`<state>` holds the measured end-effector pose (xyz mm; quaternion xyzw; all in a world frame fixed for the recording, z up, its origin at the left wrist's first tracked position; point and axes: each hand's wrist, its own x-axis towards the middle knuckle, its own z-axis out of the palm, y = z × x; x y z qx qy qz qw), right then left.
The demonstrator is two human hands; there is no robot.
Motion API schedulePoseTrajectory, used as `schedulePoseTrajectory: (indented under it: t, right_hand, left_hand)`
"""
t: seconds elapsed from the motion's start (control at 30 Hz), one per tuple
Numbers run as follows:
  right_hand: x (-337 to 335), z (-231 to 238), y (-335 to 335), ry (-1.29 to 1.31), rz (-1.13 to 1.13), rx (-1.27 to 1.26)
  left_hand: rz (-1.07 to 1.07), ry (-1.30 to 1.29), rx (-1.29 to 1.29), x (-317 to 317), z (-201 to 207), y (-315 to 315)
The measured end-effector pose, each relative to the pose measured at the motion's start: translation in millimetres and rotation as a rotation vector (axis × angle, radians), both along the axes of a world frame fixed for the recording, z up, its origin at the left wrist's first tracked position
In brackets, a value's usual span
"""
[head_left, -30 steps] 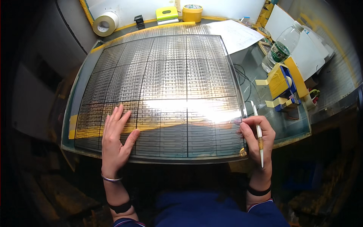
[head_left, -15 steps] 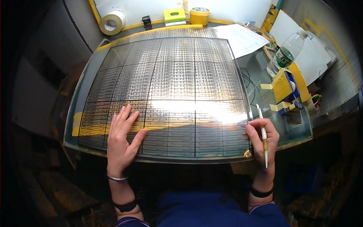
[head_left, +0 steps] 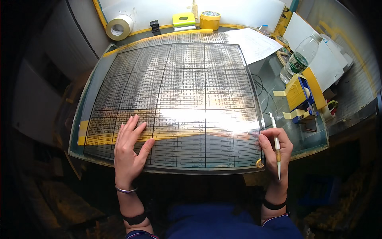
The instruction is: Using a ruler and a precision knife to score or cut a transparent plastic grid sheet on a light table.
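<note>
A large transparent sheet, printed with dark fine circuit-like patterns and ruled into rectangles, lies over the table in front of me. My left hand rests flat on its lower left part, fingers spread and holding nothing. At the sheet's right edge, my right hand is closed around a slim white pen-like tool. The tool's far end narrows to what looks like a small blade, and its near end tapers toward my wrist. My right thumb and fingertips touch the sheet's edge near its lower right corner.
Along the back stand a tape roll, a black clip, a lime-green object and a yellow tub. White paper lies behind the sheet. Rightward are a plastic bottle, a blue-and-yellow tape dispenser and dark cables.
Everything sits slightly lower in the picture, as from a small head movement. Both hands keep the same pose and stay at the same places on the sheet.
</note>
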<state>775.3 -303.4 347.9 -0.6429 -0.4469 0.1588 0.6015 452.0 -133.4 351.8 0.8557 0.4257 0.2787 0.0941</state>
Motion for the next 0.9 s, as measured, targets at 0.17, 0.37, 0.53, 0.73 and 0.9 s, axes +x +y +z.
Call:
schedulePoseTrajectory:
  t: [0.17,0.37,0.53,0.73,0.9]
  right_hand:
    - [0.4,-1.4,-0.8,-0.024,-0.018,0.000]
    - [-1.3,-1.3,-1.6,-0.003,-0.022,-0.004]
    - [-1.1,-2.0,-1.7,0.003,-0.017,0.002]
    - [-1.4,-0.3,-1.4,-0.016,-0.018,-0.004]
    - [-0.2,-3.1,-1.1,-0.021,-0.019,0.006]
  left_hand:
    - [-0.009,0.007,-0.015,1.4,-0.1,1.5]
    - [-0.007,0.005,-0.021,1.0,0.8,0.3]
    - [0.002,-0.001,-0.034,1.7,0.7,-0.9]
    - [0.007,-0.013,-0.033,2.3,-0.1,-0.7]
    - [0.006,-0.012,-0.037,2.9,0.1,-0.8]
